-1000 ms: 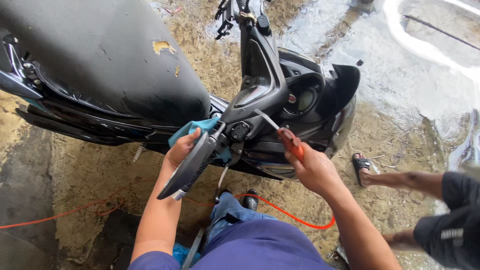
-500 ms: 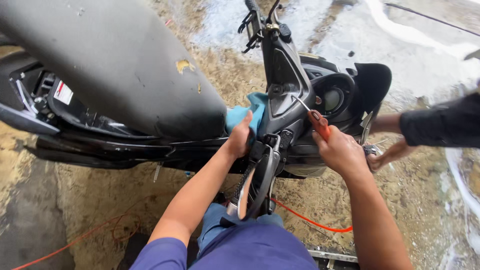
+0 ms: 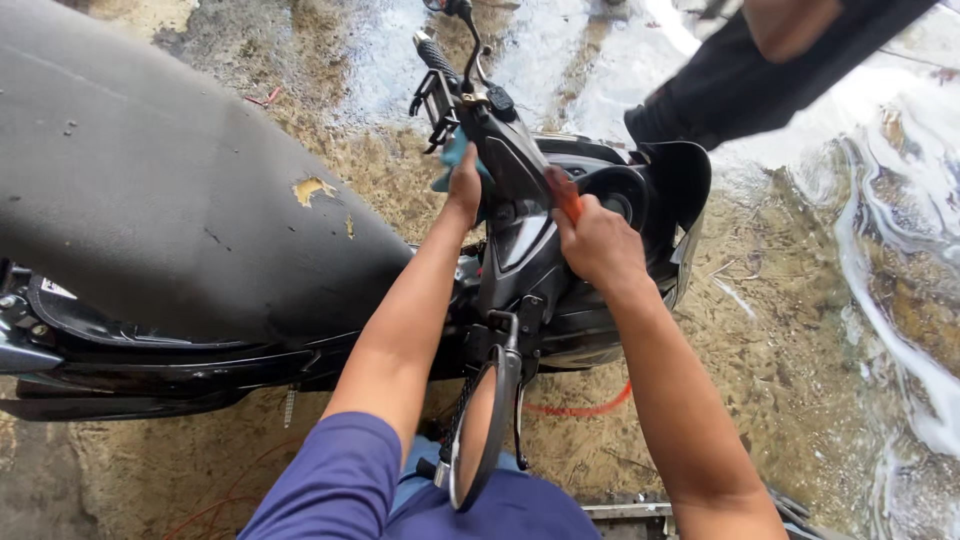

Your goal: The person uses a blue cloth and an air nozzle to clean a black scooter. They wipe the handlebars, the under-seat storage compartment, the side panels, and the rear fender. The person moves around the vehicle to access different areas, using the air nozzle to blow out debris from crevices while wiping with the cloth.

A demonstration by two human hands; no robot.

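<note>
Head view: right hand (image 3: 600, 243) grip closed around orange-handled screwdriver (image 3: 566, 200), left hand (image 3: 464, 185) pressing blue cloth (image 3: 450, 160).

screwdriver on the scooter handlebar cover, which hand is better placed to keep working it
The right hand. It already grips the orange-handled screwdriver against the black handlebar cover. The left hand is busy pressing a blue cloth on the cover's far side, probably steadying it.

You wore a short purple-blue sleeve (image 3: 335, 470) well above your left hand (image 3: 464, 186); your forearms were bare, your right hand (image 3: 598, 243) ungloved, blue trousers (image 3: 415, 478) below.
</note>
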